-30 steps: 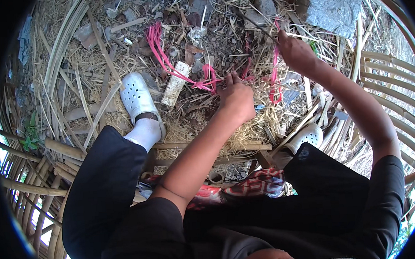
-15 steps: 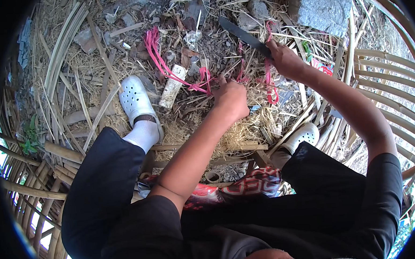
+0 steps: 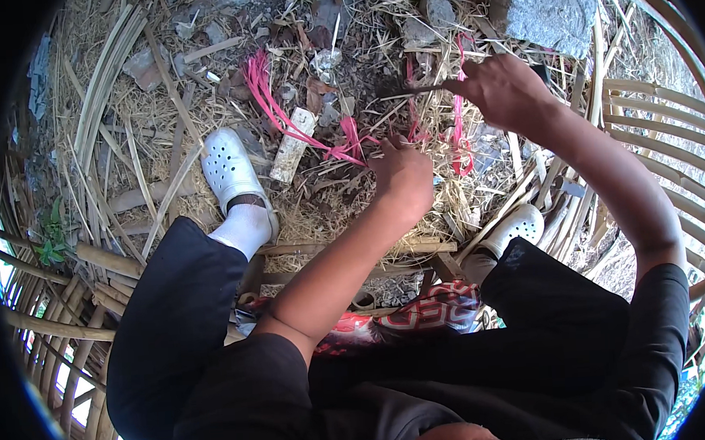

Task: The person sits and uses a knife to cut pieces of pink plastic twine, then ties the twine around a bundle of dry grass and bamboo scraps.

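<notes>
My left hand (image 3: 404, 177) is closed on pink plastic twine (image 3: 316, 142) in the middle of the view. The twine's frayed strands spread up and left over the ground. My right hand (image 3: 509, 92), farther right and a little higher, grips a dark-bladed knife (image 3: 417, 90). Its blade points left above the ground, turned nearly edge-on, and looks blurred. More pink strands (image 3: 458, 127) hang or lie between and below the two hands. A short pale piece of wood (image 3: 293, 150) lies left of my left hand.
Straw and split bamboo strips (image 3: 110, 81) litter the ground. A grey concrete block (image 3: 553, 14) lies at the far right. Curved bamboo slats (image 3: 667, 136) stand on the right, bamboo framing (image 3: 56, 347) on the left. My white clogs (image 3: 232, 166) flank the work; a red patterned bag (image 3: 429, 311) lies beneath my legs.
My right hand has moved slightly up and right, and the knife blade has turned from broadside to nearly edge-on. My left hand, still on the twine, has shifted slightly right.
</notes>
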The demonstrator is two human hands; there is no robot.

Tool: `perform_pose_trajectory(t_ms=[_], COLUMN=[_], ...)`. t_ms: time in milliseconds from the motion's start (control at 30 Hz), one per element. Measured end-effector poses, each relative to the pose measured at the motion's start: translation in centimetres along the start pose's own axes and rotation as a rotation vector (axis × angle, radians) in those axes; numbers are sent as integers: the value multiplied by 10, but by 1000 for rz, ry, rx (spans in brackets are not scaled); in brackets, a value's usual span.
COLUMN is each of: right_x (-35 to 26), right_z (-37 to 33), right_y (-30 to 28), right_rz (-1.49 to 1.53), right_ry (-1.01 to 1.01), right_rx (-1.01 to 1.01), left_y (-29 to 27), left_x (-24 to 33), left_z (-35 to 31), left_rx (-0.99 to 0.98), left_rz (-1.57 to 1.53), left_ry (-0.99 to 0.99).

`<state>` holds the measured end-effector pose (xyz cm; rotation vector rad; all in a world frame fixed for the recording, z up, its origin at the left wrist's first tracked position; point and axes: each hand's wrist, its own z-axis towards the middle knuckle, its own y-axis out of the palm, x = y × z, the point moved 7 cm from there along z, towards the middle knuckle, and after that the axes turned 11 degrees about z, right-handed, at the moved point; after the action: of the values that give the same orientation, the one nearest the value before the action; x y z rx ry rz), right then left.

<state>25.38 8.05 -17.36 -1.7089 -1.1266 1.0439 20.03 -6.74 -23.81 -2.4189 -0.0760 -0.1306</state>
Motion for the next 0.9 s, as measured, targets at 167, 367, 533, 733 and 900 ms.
perform_pose_trajectory(t_ms=[167,367,533,733,900], right_x=[-15,-18,-17,-18,-14], right_z=[-22,-40,-54,-87,-92], right_y=[-12,-15,-19,-18,-20], right_rz=[-6,81,144,187,240], right_ry=[48,-5,29,69,143], right_rx=[-168,-46,-86,-83,-128], left_y=[-10,-6,-2,22,28], left_x=[-3,-23,-40,8,18], left_z=[-4,10,15,0,-2], left_rx=[-47,-140,26,21,114], left_rz=[1,-30,-84,0,5], left_ry=[11,1,-84,-88,-72])
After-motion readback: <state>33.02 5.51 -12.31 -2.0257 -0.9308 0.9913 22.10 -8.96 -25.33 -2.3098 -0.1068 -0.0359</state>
